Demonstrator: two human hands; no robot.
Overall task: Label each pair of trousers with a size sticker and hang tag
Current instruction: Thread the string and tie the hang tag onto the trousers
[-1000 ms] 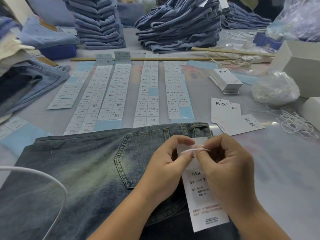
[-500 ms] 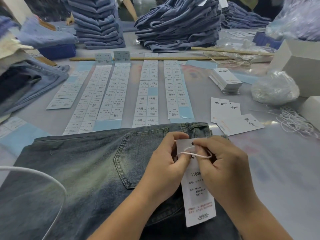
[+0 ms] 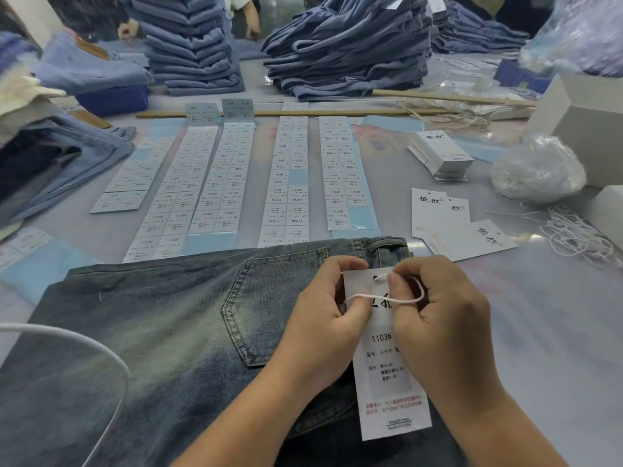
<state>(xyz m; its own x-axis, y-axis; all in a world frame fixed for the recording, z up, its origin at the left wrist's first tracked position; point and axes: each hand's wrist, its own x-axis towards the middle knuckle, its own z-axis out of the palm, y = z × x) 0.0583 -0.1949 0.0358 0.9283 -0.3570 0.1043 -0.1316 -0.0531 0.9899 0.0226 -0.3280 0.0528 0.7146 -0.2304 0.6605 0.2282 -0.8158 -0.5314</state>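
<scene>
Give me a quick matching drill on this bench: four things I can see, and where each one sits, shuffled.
Things:
1. hang tag
2. white string loop
3. stack of blank tags
4. sticker sheets

Places:
A. laid in rows on the table beyond the jeans
B. piled to the right of the sticker rows, near the clear bag
C. lying on the jeans, between both hands
D. threaded through the tag's hole, pinched by the left hand and right hand

Pairs: 1-C, 2-D, 3-B, 4-A
</scene>
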